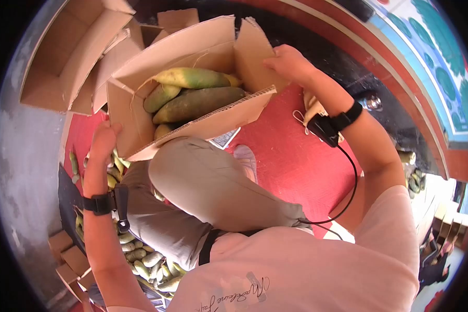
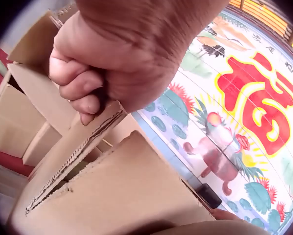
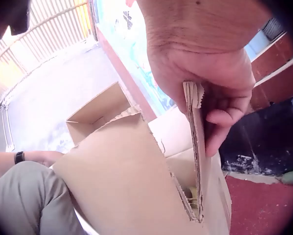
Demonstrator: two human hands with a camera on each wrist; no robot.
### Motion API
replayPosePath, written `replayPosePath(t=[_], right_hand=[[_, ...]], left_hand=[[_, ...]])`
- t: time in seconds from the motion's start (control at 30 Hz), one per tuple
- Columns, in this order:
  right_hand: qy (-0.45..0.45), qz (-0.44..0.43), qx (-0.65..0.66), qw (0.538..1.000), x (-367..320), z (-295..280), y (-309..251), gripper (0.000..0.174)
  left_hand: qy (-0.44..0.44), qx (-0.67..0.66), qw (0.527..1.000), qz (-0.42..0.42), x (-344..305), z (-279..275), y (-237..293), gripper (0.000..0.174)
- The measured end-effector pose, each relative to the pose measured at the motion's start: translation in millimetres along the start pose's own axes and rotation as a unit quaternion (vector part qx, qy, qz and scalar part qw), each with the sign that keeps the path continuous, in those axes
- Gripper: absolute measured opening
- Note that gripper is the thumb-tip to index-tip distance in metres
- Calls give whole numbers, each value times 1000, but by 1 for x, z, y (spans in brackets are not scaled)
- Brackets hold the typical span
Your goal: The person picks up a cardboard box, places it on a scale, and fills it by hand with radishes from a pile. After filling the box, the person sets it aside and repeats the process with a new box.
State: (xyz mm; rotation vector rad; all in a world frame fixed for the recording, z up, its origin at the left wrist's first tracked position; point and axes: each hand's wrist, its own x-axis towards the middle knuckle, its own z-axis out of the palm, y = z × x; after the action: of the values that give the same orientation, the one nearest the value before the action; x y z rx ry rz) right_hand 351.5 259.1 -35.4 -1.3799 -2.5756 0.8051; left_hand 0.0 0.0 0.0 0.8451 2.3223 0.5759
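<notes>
A cardboard box (image 1: 192,132) is tilted in front of the person's raised knee, its top facing the head camera. Several large green radishes (image 1: 200,104) lie inside, with thin roots on some. The left hand (image 1: 104,141) grips the near left edge of the box; in the left wrist view its curled fingers (image 2: 80,85) fold over the cardboard. At the far right side, the right hand (image 1: 292,63) holds the upright end panel. In the right wrist view that panel's torn edge (image 3: 194,105) sits between thumb and fingers.
Opened cardboard boxes (image 1: 73,57) stand at the upper left. Many smaller green radishes (image 1: 145,260) lie in a pile by the person's left leg. A red mat (image 1: 296,171) covers the floor, with a bag (image 1: 313,106) on the right. A painted tile wall (image 2: 254,107) rises behind.
</notes>
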Motion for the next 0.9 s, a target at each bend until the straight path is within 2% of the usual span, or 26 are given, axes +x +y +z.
replayPosePath(t=[0.07,0.1,0.17,0.3,0.4,0.47,0.53,0.6,0.67,0.73,0.77,0.8,0.83,0.9], right_hand=[[33,38,38,998,-20,-8,16,35],[51,34,51,997,-45,-13,42,35],[78,90,158,980,-75,-19,91,34],[123,156,163,966,-153,-45,133,34],[172,209,159,950,-209,-44,163,33],[157,256,79,951,-244,-40,189,31],[156,280,76,944,-277,-37,203,31],[148,296,72,941,-306,-29,225,30],[144,326,72,932,-333,-19,256,31],[134,338,52,930,-350,-27,256,30],[120,349,31,929,-357,-29,257,30],[120,350,32,929,-362,-27,265,30],[102,358,-20,928,-366,-22,276,29],[87,370,-71,922,-368,-7,290,27]], left_hand=[[-15,-11,998,55,7,2,32,30],[-3,1,998,70,-8,8,51,30],[-106,-22,986,124,2,30,75,28],[-178,48,965,188,-3,77,127,27],[-165,82,957,223,-44,123,165,22],[-169,163,942,239,-49,160,172,25],[-211,217,923,239,-60,195,180,29],[-268,210,905,254,-53,243,164,31],[-292,284,887,218,-86,266,182,31],[-325,269,882,210,-98,297,174,30],[-373,236,882,166,-107,307,173,27],[-394,238,872,169,-109,321,165,25],[-430,194,872,129,-119,327,162,25],[-515,208,826,96,-122,332,170,25]])
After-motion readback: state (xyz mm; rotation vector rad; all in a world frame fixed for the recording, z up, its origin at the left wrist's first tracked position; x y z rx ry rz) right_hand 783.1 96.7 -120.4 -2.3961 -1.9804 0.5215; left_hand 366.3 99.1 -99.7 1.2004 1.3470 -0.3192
